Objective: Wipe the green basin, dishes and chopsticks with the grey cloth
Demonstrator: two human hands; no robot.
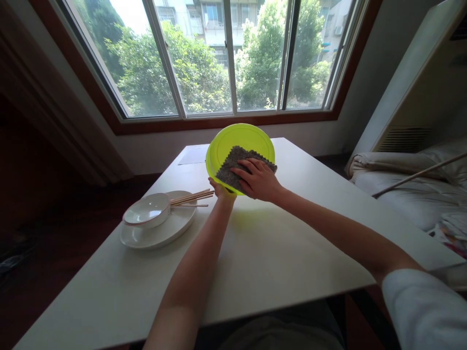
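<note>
A round lime-green plastic basin [237,138] is held up, tilted, above the middle of the table. My left hand [223,190] grips its lower left edge, fingers partly hidden behind it. Against the basin's surface lies a dark grey cloth [229,163] with zigzag edges. My right hand [257,179] presses on this cloth, its fingers laid over it and slightly spread. To the left of my left forearm, a white bowl [148,211] and several wooden chopsticks [192,197] rest on a white oval plate [160,238].
The white table [292,243] stretches toward the window [229,58]. A pale sheet [193,154] lies at its far left corner. On the right are a light padded seat [394,182] with a thin stick [419,175] across it and a tall pale appliance [404,92].
</note>
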